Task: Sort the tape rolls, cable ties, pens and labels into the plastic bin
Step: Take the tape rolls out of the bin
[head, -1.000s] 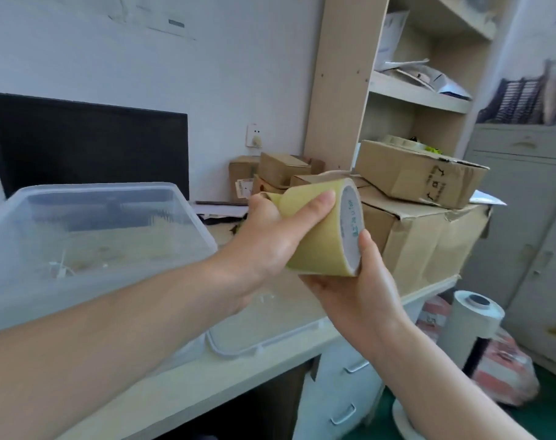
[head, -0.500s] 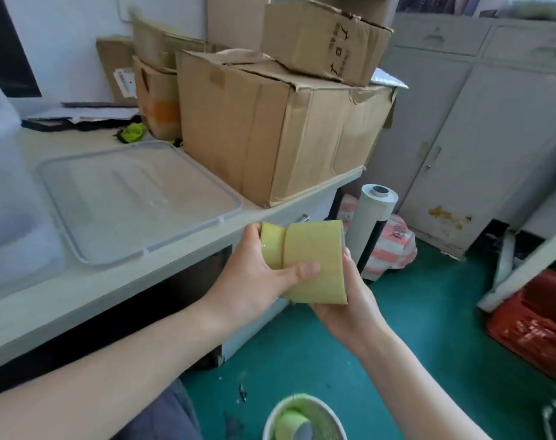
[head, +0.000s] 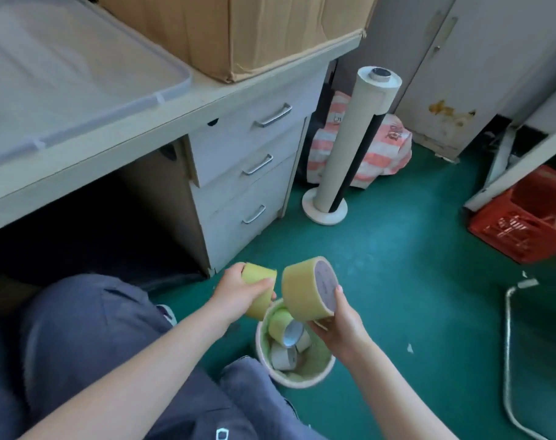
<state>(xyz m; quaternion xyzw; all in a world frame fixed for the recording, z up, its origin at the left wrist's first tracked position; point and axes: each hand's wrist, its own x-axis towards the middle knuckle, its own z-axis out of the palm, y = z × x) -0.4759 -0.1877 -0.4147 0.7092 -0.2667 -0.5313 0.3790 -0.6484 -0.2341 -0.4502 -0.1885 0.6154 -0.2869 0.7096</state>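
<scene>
Down over the green floor (head: pixel 397 265), head view: your L hand (head: pixel 238 295) grips the small tape roll (head: pixel 260 289), thumb curled across its front & the other fingers wrapped round the back. Your R hand (head: pixel 342 327) holds the big tape roll (head: pixel 305 290) from below, w/ the thumb tip pressed on its flat grey end face & the fingers curled under the yellow band. Both rolls are in the air, just beside each other w/ a thin gap between. Both hang right above the round tub (head: pixel 299 377), which stands on the floor just beside your knee. Inside it lie more rolls: a yellow-green roll (head: pixel 280 322) at the top edge and white rolls (head: pixel 283 355) below it, leaning on each other. Can't tell how many in total.

Up left, the desk (head: pixel 137 131) carries a clear plastic lid (head: pixel 162 90), lying flat near the front edge, w/ a cardboard box (head: pixel 238 33) just beside it to the right. Under the desktop sits a drawer unit (head: pixel 238 185), 3 drawers, all pushed in. Right of that stands a white tube (head: pixel 353 147) on a round base, in front of a striped bag (head: pixel 384 150), red & white. Red crate (head: pixel 524 227) far right, bent metal tube (head: pixel 508 344) lower right. Your grey trousers (head: pixel 89 338) fill the lower left.
</scene>
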